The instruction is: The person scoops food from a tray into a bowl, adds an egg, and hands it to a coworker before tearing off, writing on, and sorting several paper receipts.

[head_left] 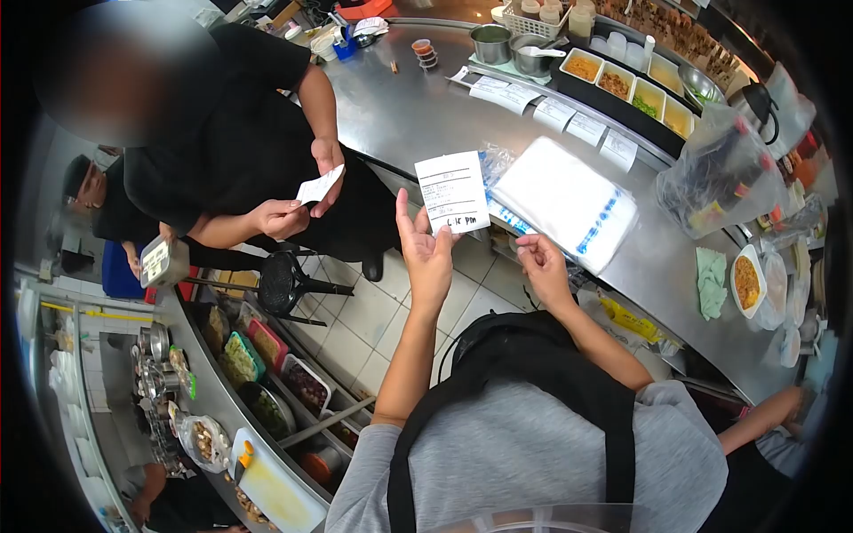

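My left hand (426, 258) holds up a white printed order slip (451, 194) by its lower edge, thumb in front. Dark handwriting that ends in "pm" runs along the slip's bottom. Loosely curled, my right hand (546, 271) hovers by the counter's edge with nothing visible in it. Closest to it lies a stack of clear plastic bags (569, 200) with blue print on the steel counter (382, 98). Across from me, a person in black holds a smaller paper slip (320, 185) in both hands.
Several order slips (553, 114) hang along the counter's raised shelf, below food tubs (615, 82). A full plastic bag (718, 173), a green cloth (711, 282) and a food tray (747, 282) stand right. A black stool (286, 282) is on the tiled floor; other people work nearby.
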Demonstrator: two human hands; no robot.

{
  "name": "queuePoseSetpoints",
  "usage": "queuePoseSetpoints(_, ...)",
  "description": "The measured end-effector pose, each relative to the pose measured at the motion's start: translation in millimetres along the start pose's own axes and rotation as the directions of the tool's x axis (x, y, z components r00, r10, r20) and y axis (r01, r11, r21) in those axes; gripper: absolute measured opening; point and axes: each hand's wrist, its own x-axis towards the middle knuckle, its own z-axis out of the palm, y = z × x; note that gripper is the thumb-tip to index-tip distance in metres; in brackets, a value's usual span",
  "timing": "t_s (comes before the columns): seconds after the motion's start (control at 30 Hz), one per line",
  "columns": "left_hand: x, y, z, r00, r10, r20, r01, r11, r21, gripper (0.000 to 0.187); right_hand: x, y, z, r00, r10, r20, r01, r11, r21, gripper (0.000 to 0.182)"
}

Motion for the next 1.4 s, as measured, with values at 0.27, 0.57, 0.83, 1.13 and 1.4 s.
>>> queuePoseSetpoints(0.27,1,0,-1,1.000,-0.020,0.013,0.020,1.000,0.000,0.071,6,-50,13,0.993,-0.105,0.063,0.090,0.975,0.203,0.029)
queuePoseSetpoints(0.57,-50,-46,-5,0.929,-0.262,0.262,0.255,0.965,0.059,0.075,11,-40,17,0.903,0.183,0.388,-0.380,0.762,0.525,0.035)
queuePoseSetpoints(0.83,-88,-92,-96,0.789,-0.611,0.061,0.548,0.745,0.381,0.049,49,13,-22,0.954,0.231,0.191,-0.277,0.924,0.263,0.033)
queuePoseSetpoints(1.13,-86,-86,-101,0.704,-0.706,-0.082,0.682,0.639,0.357,0.041,126,-10,-172,0.763,-0.230,-0.604,-0.256,0.750,-0.610,0.042)
queuePoseSetpoints(1.4,-63,-90,-83,0.700,-0.714,-0.030,0.632,0.598,0.493,0.042,192,23,-211,0.705,-0.284,-0.650,-0.432,0.555,-0.711,0.034)
